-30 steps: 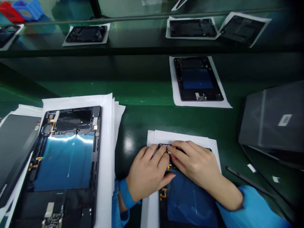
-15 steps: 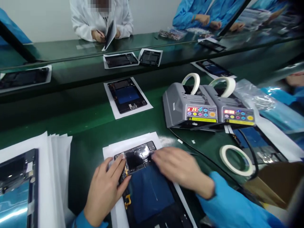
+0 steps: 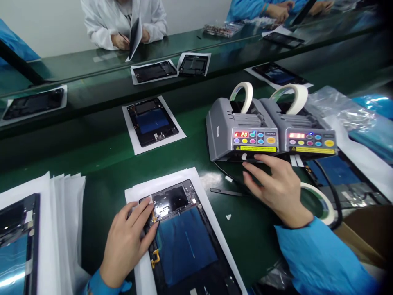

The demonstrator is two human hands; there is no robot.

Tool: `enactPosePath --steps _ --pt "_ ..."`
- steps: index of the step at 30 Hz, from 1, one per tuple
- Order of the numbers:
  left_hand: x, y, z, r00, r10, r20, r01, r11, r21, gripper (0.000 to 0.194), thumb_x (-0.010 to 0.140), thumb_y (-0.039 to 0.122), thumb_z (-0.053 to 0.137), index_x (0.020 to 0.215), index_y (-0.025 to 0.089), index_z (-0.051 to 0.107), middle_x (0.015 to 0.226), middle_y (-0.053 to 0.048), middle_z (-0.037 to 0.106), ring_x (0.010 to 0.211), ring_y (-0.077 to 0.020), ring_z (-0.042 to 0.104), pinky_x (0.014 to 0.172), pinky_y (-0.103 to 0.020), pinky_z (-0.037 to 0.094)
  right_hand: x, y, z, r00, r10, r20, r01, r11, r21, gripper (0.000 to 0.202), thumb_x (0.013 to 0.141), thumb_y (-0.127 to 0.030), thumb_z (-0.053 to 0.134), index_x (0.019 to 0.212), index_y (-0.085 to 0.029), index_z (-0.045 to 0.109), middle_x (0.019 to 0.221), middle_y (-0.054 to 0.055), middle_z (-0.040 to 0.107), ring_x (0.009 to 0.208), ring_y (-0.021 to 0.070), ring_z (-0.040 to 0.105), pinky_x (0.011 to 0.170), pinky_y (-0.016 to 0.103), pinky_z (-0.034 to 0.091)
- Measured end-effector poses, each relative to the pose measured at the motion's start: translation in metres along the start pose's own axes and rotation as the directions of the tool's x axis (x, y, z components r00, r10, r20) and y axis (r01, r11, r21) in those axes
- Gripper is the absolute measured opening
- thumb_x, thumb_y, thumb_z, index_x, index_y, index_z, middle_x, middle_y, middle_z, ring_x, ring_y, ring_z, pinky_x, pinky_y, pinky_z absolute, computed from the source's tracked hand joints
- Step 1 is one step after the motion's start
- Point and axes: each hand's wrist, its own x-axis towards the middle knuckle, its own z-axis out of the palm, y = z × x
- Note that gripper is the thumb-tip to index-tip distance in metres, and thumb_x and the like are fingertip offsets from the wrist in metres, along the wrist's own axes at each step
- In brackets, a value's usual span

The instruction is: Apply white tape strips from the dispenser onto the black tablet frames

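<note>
Dispensers [image 3: 221,123] bearing tape rolls [image 3: 248,100] stand beside parted, empty right fingers [image 3: 258,173]; left fingers [image 3: 141,215] lie spread on a tablet [image 3: 187,246].

At one o'clock, the left tape dispenser [image 3: 220,133] bears "ZCUT-9" on its control panel [image 3: 256,138] and "20" on its red display [image 3: 240,134].

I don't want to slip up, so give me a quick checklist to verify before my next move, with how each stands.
1. Left hand on the tablet in front: ok, resting near its upper left corner.
2. White paper under that tablet: ok.
3. Left tape dispenser powered: ok, display lit.
4. Right hand touching the white tape piece at that dispenser's front: cannot tell, it is close.
5. Bench free of loose scraps: not ok, white scraps lie on it.
</note>
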Motion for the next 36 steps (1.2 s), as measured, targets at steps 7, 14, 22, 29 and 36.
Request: enactPosePath --steps 7,14,22,29,36 --pt "0.003 0.000 0.000 1.000 -0.018 0.000 0.018 0.999 -0.043 0.030 0.093 0.025 0.054 0.122 0.017 0.057 0.127 -0.010 0.063 0.106 -0.0303 0.055 0.085 -0.048 0.052 0.012 0.009 0.007 0.997 -0.047 -0.067 0.042 0.996 -0.083 0.027 0.081 -0.020 0.070 0.107 -0.018 0.063 0.091 0.006 0.067 0.077 0.0172 0.060 0.068 0.029 0.047" --pt "0.003 0.006 -0.006 0.999 -0.031 0.024 0.031 0.999 -0.021 0.030 0.092 0.024 0.057 0.122 0.016 0.057 0.126 -0.011 0.063 0.108 -0.0330 0.054 0.086 -0.051 0.051 0.019 0.010 -0.007 0.984 -0.105 -0.141 0.103 0.994 -0.019 0.012 0.079 -0.011 0.068 0.089 -0.019 0.067 0.078 0.006 0.067 0.066 0.0161 0.055 0.059 0.030 0.039" --pt "0.044 0.062 -0.005 0.997 -0.024 0.074 0.038 0.982 -0.185 0.018 0.092 0.027 0.058 0.100 0.012 0.062 0.094 -0.010 0.066 0.082 -0.0250 0.060 0.071 -0.040 0.055 0.029 -0.069 -0.016 0.946 -0.285 0.154 0.151 0.809 0.568 0.011 0.087 -0.013 0.061 0.097 -0.015 0.063 0.089 0.004 0.068 0.074 0.0138 0.061 0.063 0.027 0.047" --pt "0.073 0.074 0.011 0.986 -0.012 0.168 0.043 0.982 -0.181 0.012 0.093 0.016 0.052 0.089 0.013 0.063 0.079 -0.006 0.060 0.072 -0.0220 0.059 0.064 -0.037 0.056 0.019 -0.074 0.014 0.937 -0.263 0.231 0.029 0.717 0.697 0.015 0.094 -0.019 0.052 0.103 -0.016 0.064 0.094 0.005 0.069 0.083 0.0140 0.064 0.071 0.027 0.053" --pt "0.075 0.074 0.011 0.979 0.042 0.200 -0.002 0.980 -0.197 0.019 0.094 0.011 0.047 0.095 0.011 0.065 0.081 -0.006 0.061 0.071 -0.0196 0.058 0.064 -0.034 0.057 0.017 -0.070 0.010 0.924 -0.260 0.280 -0.008 0.719 0.695 0.020 0.093 -0.023 0.052 0.106 -0.016 0.067 0.096 0.006 0.069 0.085 0.0163 0.065 0.073 0.031 0.054"
